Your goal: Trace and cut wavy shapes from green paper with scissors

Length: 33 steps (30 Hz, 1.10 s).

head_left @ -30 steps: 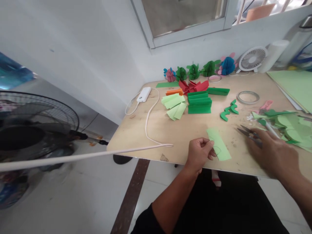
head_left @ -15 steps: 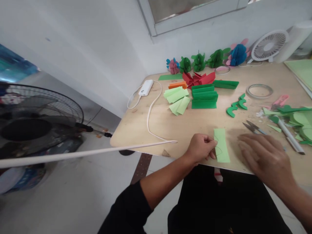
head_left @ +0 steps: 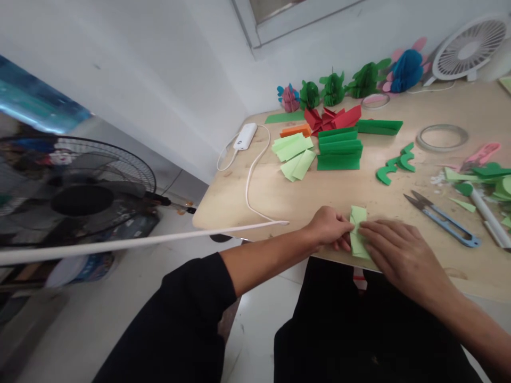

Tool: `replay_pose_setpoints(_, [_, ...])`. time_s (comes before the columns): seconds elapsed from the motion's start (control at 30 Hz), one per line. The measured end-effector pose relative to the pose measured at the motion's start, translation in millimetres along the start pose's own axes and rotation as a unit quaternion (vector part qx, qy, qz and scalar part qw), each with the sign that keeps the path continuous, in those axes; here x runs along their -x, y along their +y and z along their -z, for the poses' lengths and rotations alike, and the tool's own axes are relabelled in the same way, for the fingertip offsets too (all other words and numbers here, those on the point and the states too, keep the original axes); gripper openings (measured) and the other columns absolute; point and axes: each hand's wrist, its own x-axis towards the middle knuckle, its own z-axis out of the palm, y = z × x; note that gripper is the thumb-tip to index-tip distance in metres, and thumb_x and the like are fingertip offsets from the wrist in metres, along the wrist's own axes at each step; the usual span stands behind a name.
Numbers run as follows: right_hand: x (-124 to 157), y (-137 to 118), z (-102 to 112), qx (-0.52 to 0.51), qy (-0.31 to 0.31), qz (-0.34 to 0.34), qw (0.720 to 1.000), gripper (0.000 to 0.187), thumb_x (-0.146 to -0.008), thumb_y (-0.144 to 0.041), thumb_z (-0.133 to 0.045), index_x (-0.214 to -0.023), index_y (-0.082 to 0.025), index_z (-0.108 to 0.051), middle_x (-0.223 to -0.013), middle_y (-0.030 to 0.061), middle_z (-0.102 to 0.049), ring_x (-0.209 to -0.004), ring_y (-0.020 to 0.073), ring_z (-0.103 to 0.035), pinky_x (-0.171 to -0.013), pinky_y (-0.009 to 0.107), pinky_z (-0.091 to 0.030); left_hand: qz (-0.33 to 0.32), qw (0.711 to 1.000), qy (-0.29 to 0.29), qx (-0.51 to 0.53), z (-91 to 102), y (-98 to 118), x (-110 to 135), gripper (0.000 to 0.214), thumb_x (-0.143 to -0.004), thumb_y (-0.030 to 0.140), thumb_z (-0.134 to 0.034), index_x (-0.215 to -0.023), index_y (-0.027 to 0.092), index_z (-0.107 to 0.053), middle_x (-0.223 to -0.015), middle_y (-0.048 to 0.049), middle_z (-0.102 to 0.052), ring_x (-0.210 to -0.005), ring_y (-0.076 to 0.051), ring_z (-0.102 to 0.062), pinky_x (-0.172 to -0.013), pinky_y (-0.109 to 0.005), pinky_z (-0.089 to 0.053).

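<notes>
A light green paper strip point(head_left: 359, 247) lies near the table's front edge, with a thin dark line faintly visible on it. At its left edge my left hand point(head_left: 331, 227) is closed, thumb and index finger pinching the paper. From the other side, my right hand point(head_left: 403, 252) rests its outstretched fingers on the strip's right part, covering some of it. To the right of that hand lie thread snips point(head_left: 443, 219) with a blue handle, blades apart. Wavy dark green paper cutouts point(head_left: 395, 165) are farther back.
Folded green papers point(head_left: 339, 162), light green strips point(head_left: 293, 146) and red folded paper point(head_left: 333, 118) lie behind. A tape roll point(head_left: 442, 138), a pen point(head_left: 489, 215) and paper scraps are at right. A white cable point(head_left: 248, 186) crosses the left side; a small fan point(head_left: 469, 50) stands at the back.
My right hand has moved left from beside the snips onto the green paper strip, uncovering the snips. My left hand keeps its pinch at the left edge. The view has shifted slightly.
</notes>
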Motion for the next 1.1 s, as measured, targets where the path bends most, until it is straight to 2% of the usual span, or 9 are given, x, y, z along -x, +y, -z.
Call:
replay_pose_setpoints(0.3, [-3,-1,0,0.040,-0.001,0.033,0.999,0.026,-0.091,-0.022,-0.056,-0.114,-0.015,-0.066,-0.111,0.0119,-0.074,-0.103,0.0287,-0.064,-0.083,0.042,-0.043,-0.062,0.991,0.023,-0.113,1.5,-3,-2,0.030,-0.080,0.013,-0.057,-0.050,0.017,-0.055,-0.047,-0.0029,-0.059,-0.041,-0.015,-0.059,-0.040,-0.023,-0.043])
replay_pose_setpoints(0.37, [-3,-1,0,0.048,0.001,0.039,0.998,0.025,-0.091,-0.022,-0.056,-0.113,-0.014,-0.066,-0.110,0.0125,-0.074,-0.102,0.0289,-0.064,-0.083,0.042,-0.043,-0.097,0.983,0.050,-0.146,3.9,-4,4,0.029,-0.081,0.017,-0.058,-0.052,0.018,-0.057,-0.051,-0.0041,-0.061,-0.048,-0.017,-0.062,-0.049,-0.026,-0.048])
replay_pose_setpoints(0.43, [-3,-1,-1,0.056,0.004,0.050,0.997,0.024,-0.090,-0.022,-0.057,-0.111,-0.013,-0.066,-0.110,0.0130,-0.075,-0.102,0.0292,-0.064,-0.084,0.043,-0.042,-0.142,0.969,0.095,-0.178,6.7,-9,12,0.023,-0.082,0.021,-0.060,-0.060,0.018,-0.061,-0.063,-0.0062,-0.066,-0.064,-0.019,-0.066,-0.064,-0.030,-0.052])
replay_pose_setpoints(0.5, [-2,-1,-1,0.060,0.002,0.054,0.997,0.024,-0.090,-0.022,-0.058,-0.111,-0.013,-0.067,-0.110,0.0128,-0.075,-0.103,0.0293,-0.064,-0.085,0.043,-0.041,-0.208,0.942,0.137,-0.225,9.2,-17,19,0.015,-0.086,0.023,-0.058,-0.074,0.018,-0.067,-0.080,-0.0090,-0.071,-0.084,-0.022,-0.067,-0.082,-0.034,-0.051])
replay_pose_setpoints(0.6, [-2,-2,-1,0.065,0.001,0.054,0.996,0.024,-0.090,-0.021,-0.057,-0.110,-0.013,-0.067,-0.110,0.0131,-0.074,-0.103,0.0296,-0.063,-0.085,0.043,-0.041,-0.394,0.807,0.168,-0.407,11.7,-34,21,0.027,-0.093,0.028,-0.046,-0.095,0.015,-0.070,-0.100,-0.0134,-0.071,-0.100,-0.026,-0.065,-0.091,-0.038,-0.049])
replay_pose_setpoints(0.67, [-3,-2,-1,0.067,0.007,0.058,0.996,0.024,-0.090,-0.021,-0.057,-0.110,-0.011,-0.066,-0.109,0.0143,-0.074,-0.103,0.0299,-0.063,-0.086,0.043,-0.042,-0.461,0.729,0.168,-0.477,12.5,-44,18,0.034,-0.095,0.031,-0.043,-0.110,0.012,-0.067,-0.121,-0.0148,-0.066,-0.120,-0.028,-0.057,-0.101,-0.041,-0.044])
replay_pose_setpoints(0.73, [-4,-3,-1,0.068,0.012,0.061,0.996,0.026,-0.090,-0.020,-0.058,-0.112,-0.010,-0.066,-0.109,0.0152,-0.074,-0.103,0.0300,-0.063,-0.086,0.043,-0.042,-0.486,0.682,0.156,-0.523,12.7,-52,13,0.041,-0.096,0.037,-0.043,-0.121,0.010,-0.062,-0.136,-0.0148,-0.059,-0.133,-0.030,-0.046,-0.108,-0.045,-0.039])
replay_pose_setpoints(0.8, [-4,-3,0,0.067,0.008,0.063,0.996,0.027,-0.089,-0.019,-0.058,-0.114,-0.010,-0.065,-0.111,0.0154,-0.074,-0.104,0.0303,-0.062,-0.086,0.043,-0.042,-0.488,0.662,0.148,-0.550,12.8,-57,9,0.047,-0.097,0.043,-0.042,-0.126,0.010,-0.059,-0.142,-0.0144,-0.054,-0.138,-0.030,-0.041,-0.109,-0.047,-0.037])
replay_pose_setpoints(1.1, [-4,-3,2,0.059,-0.011,0.060,0.996,0.030,-0.089,-0.019,-0.057,-0.116,-0.009,-0.064,-0.113,0.0174,-0.072,-0.108,0.0322,-0.060,-0.087,0.045,-0.043,-0.498,0.633,0.169,-0.568,13.6,-65,7,0.050,-0.099,0.045,-0.037,-0.128,0.009,-0.056,-0.139,-0.0135,-0.056,-0.135,-0.030,-0.045,-0.111,-0.047,-0.034])
